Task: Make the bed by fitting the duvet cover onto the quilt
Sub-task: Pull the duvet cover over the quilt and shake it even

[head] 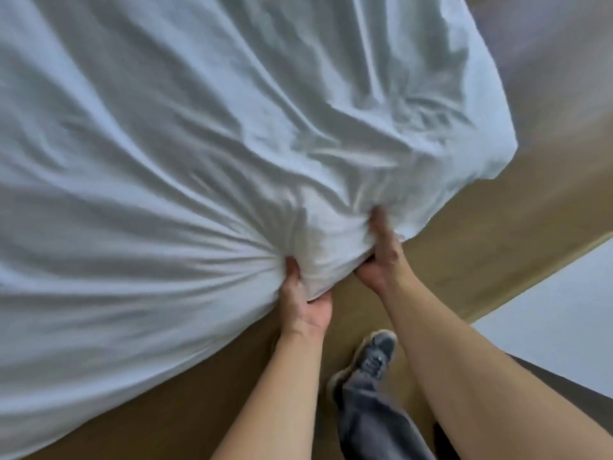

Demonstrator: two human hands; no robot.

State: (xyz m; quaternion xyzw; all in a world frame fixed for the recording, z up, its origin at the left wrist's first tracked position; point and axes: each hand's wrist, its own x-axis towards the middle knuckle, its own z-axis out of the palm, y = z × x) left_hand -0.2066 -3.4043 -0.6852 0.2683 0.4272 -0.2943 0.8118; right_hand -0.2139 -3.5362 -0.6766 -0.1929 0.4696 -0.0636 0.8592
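The duvet cover (199, 144) lies spread over the bed, one bunched corner lifted off its edge above the wooden floor (464, 234). The left hand (303, 303) and right hand (381, 257) each grip this corner, fingers curled into the fabric. Keep both grips firm and pull evenly so the filling seats into the corner. Count: one cover, two hands, one shoe (371, 356).
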